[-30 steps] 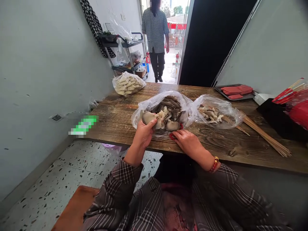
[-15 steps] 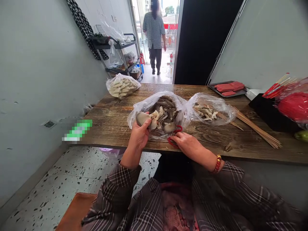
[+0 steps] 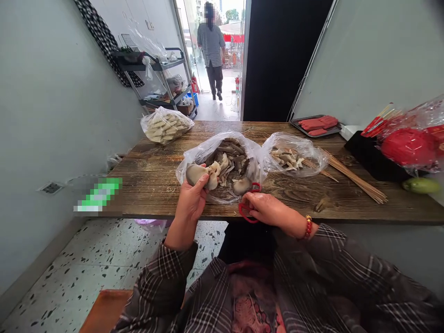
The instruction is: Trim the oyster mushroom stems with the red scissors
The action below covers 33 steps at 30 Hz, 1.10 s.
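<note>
Pinches mushrooms point(image 3: 197, 175) between thumb and fingers of the left hand point(image 3: 190, 200), at the near-left side of the open bag point(image 3: 204, 147). Holds red-handled scissors point(image 3: 243, 213), apparently, in the curled right hand point(image 3: 268, 208), by the table's point(image 3: 152, 185) near edge.

Your left hand point(image 3: 192, 199) and your right hand point(image 3: 265, 207) are near each other, with a gap between.
Your left forearm point(image 3: 179, 231) points up and away from you, thumb point(image 3: 201, 182) on top. Your right forearm point(image 3: 294, 223) slants in from the right, fingers point(image 3: 247, 199) bent and pointing left.
</note>
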### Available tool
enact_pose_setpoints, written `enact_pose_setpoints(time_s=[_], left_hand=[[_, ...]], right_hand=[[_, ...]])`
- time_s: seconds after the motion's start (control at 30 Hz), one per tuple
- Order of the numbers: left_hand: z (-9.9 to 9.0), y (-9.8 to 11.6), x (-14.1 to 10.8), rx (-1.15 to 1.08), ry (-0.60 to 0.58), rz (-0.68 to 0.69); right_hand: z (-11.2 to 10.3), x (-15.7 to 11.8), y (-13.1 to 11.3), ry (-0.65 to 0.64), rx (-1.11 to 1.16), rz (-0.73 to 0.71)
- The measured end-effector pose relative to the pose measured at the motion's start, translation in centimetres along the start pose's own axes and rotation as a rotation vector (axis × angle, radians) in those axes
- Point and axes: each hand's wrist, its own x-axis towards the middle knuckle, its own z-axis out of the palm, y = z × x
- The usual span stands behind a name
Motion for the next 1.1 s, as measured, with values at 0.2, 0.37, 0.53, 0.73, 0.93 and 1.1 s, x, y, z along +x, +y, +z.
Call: enact_pose_setpoints(time_s=[0.2,0.37,0.53,0.73,0.93,1.1], left_hand=[[-0.6,0.4,-0.2,0.015,0.006,0.01],[-0.5,0.1,-0.5,0.002,0.017,-0.009],[0.1,-0.3,-0.9,-0.01,0.024,-0.05],[0.5,-0.7,-1.3,-0.028,0.02,-0.071],[0.8,-1.3,-1.6,-0.071,0.031,-0.089],[1.1,-1.6,-1.7,-0.092,0.011,-0.085]], right_hand=[[-1.5,0.4,2.5,0.038,0.677,0.133],[-2.0,-0.5,3.0,0.152,1.366,0.183],[-1.8,-0.5,1.9,0.212,1.259,0.122],[-2.3,-0.9,2.1,0.527,0.386,-0.008],[-3.9,-2.7,2.7,0.529,0.269,-0.108],[-3.6,-2.7,2.2,0.337,0.677,0.008]])
